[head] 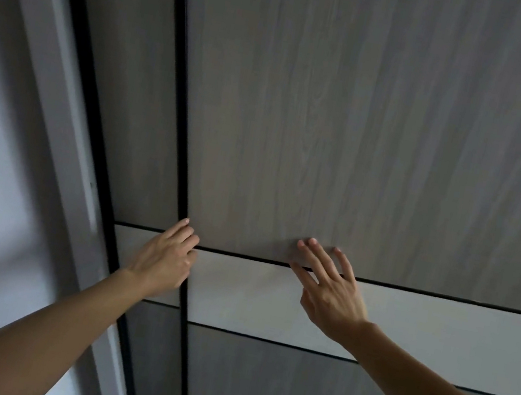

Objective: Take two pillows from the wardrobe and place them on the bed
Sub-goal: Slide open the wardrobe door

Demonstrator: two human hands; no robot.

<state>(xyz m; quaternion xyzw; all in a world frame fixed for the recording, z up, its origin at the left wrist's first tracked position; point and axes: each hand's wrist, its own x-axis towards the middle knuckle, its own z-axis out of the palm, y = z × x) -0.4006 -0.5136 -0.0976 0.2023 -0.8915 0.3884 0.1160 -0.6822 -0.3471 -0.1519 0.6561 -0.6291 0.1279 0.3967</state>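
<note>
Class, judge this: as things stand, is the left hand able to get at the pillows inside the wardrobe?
Probably not yet. The wardrobe door looks shut, and no pillows show. The left hand curls its fingers at the door's edge.

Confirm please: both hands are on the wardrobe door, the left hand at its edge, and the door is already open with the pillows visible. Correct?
Not quite. In the head view the wardrobe door is shut and no pillows show. The left hand is at its edge; the right hand lies flat on it.
</note>
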